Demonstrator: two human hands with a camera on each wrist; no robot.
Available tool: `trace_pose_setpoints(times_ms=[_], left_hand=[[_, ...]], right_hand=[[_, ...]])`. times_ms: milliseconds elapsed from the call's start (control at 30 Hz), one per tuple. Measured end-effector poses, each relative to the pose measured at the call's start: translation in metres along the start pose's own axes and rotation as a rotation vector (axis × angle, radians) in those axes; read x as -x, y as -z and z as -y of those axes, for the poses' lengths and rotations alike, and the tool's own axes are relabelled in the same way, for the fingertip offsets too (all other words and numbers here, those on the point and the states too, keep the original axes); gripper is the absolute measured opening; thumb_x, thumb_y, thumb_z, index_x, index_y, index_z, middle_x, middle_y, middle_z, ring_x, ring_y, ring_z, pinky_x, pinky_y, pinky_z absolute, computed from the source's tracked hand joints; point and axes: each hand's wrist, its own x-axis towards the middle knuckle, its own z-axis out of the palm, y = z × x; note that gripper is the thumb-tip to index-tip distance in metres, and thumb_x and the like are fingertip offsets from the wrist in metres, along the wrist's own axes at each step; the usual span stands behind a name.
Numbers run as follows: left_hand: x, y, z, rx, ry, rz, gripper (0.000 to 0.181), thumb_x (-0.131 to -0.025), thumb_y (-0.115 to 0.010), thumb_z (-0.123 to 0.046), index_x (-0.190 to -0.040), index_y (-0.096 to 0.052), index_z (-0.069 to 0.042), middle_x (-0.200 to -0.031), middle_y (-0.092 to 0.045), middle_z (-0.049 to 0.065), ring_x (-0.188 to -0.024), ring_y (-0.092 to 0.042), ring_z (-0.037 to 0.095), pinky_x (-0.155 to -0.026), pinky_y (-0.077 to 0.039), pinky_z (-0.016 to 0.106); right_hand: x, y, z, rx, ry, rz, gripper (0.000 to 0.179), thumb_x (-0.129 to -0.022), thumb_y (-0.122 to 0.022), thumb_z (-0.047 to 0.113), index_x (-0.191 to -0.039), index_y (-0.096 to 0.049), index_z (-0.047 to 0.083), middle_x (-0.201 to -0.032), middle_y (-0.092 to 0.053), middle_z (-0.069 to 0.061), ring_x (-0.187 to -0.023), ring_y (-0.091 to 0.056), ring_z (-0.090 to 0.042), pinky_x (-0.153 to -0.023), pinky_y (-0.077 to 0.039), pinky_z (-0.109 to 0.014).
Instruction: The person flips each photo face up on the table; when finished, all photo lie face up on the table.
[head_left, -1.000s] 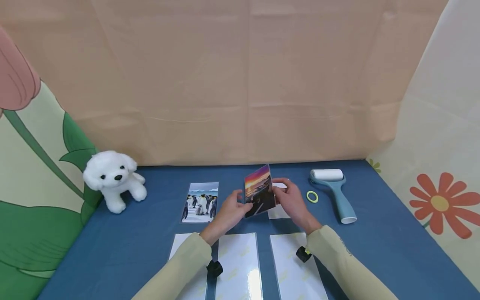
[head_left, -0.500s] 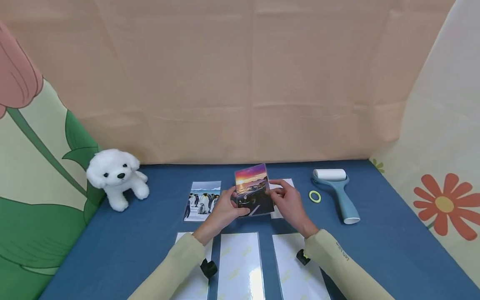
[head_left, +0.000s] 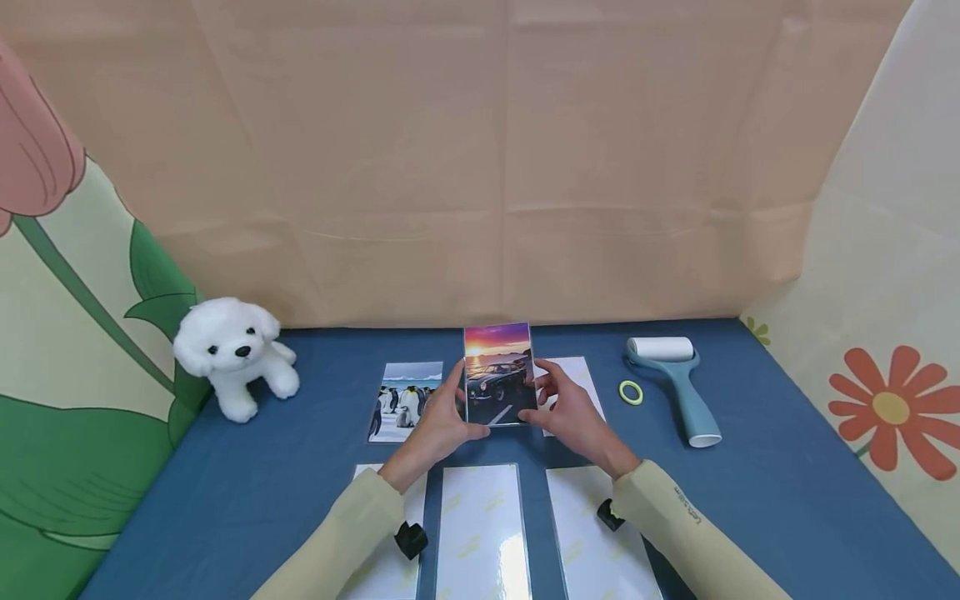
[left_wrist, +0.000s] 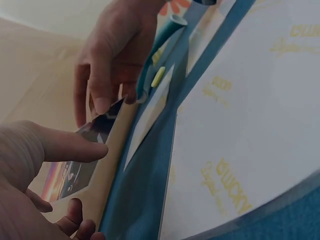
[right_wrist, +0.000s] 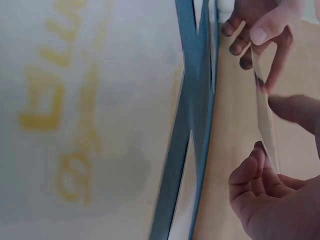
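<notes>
A photo (head_left: 498,375) of a dark car at sunset is held up off the table, its picture facing me in the head view. My left hand (head_left: 438,421) holds it at the left edge, thumb near the lower corner. On the opposite edge, my right hand (head_left: 566,417) pinches it, the thumb showing at the lower right corner. The left wrist view shows the left thumb (left_wrist: 75,146) across the picture side. Seen nearly edge-on in the right wrist view, the photo (right_wrist: 265,120) lies between the right thumb and fingers.
A penguin photo (head_left: 405,404) lies left; a white card (head_left: 581,379) lies partly behind the right hand. Three white sheets (head_left: 480,517) are in front. A lint roller (head_left: 678,387) and yellow-green ring (head_left: 631,392) are right, a white plush dog (head_left: 236,354) left.
The photo has turned from a slant to face me squarely and shifted slightly left. The right thumb has come round to its lower right corner.
</notes>
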Motion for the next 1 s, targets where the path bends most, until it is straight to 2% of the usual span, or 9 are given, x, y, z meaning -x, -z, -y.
trace_pose_setpoints(times_ms=[100,267,467,567,800,900,1000], left_hand=[[0.001,0.001,0.001,-0.03,-0.021,-0.014,0.116,-0.072,-0.091,-0.007,-0.163,-0.019,-0.02,-0.11,-0.052,0.008,-0.083,-0.046,0.024,-0.071,-0.046,0.039],[0.001,0.001,0.004,-0.042,-0.046,-0.036,0.115,-0.071,-0.09,-0.001,-0.162,-0.022,-0.017,-0.1,-0.052,0.004,-0.081,-0.044,0.026,-0.072,-0.046,0.039],[0.002,0.001,0.006,-0.059,-0.094,-0.054,0.112,-0.07,-0.091,-0.001,-0.16,-0.026,-0.01,-0.094,-0.051,0.003,-0.105,-0.044,0.032,-0.085,-0.046,0.045],[0.003,0.003,0.007,-0.074,-0.095,-0.048,0.109,-0.07,-0.091,-0.002,-0.159,-0.028,-0.008,-0.093,-0.051,0.003,-0.11,-0.043,0.032,-0.086,-0.045,0.046],[0.004,0.008,0.009,-0.153,-0.076,-0.02,0.098,-0.07,-0.092,-0.009,-0.152,-0.039,0.0,-0.093,-0.053,0.002,-0.108,-0.045,0.029,-0.085,-0.046,0.043],[0.005,0.009,0.01,-0.198,-0.07,0.005,0.095,-0.07,-0.092,-0.012,-0.148,-0.042,0.005,-0.093,-0.055,0.003,-0.105,-0.046,0.029,-0.087,-0.046,0.044],[0.005,0.009,0.012,-0.248,-0.049,0.025,0.089,-0.07,-0.093,-0.016,-0.143,-0.048,0.007,-0.093,-0.056,0.004,-0.104,-0.048,0.03,-0.09,-0.046,0.045]], right_hand=[[0.0,-0.002,0.0,0.045,0.012,0.017,0.093,-0.076,-0.09,0.013,-0.152,-0.037,0.003,-0.113,-0.06,-0.006,-0.092,-0.053,-0.021,-0.071,-0.046,-0.033],[0.0,-0.005,0.001,0.075,0.025,0.033,0.099,-0.072,-0.092,0.009,-0.153,-0.034,0.002,-0.108,-0.06,-0.006,-0.091,-0.051,-0.022,-0.078,-0.045,-0.037],[0.0,-0.009,0.0,0.127,0.015,0.036,0.102,-0.071,-0.093,0.009,-0.153,-0.033,0.003,-0.1,-0.06,-0.005,-0.085,-0.052,-0.02,-0.077,-0.046,-0.037],[0.0,-0.011,0.0,0.161,0.024,0.046,0.102,-0.071,-0.093,0.011,-0.153,-0.033,0.002,-0.099,-0.059,-0.004,-0.083,-0.051,-0.02,-0.075,-0.045,-0.037],[-0.001,-0.01,0.002,0.202,0.03,0.091,0.099,-0.071,-0.093,0.014,-0.15,-0.036,-0.002,-0.095,-0.059,-0.004,-0.078,-0.051,-0.019,-0.072,-0.046,-0.037],[-0.001,-0.01,0.001,0.231,0.036,0.113,0.096,-0.071,-0.093,0.018,-0.148,-0.04,-0.002,-0.093,-0.06,-0.001,-0.078,-0.053,-0.017,-0.084,-0.043,-0.044],[-0.003,-0.012,0.0,0.277,0.046,0.129,0.092,-0.071,-0.093,0.022,-0.145,-0.044,-0.002,-0.09,-0.063,0.003,-0.082,-0.056,-0.015,-0.092,-0.035,-0.053]])
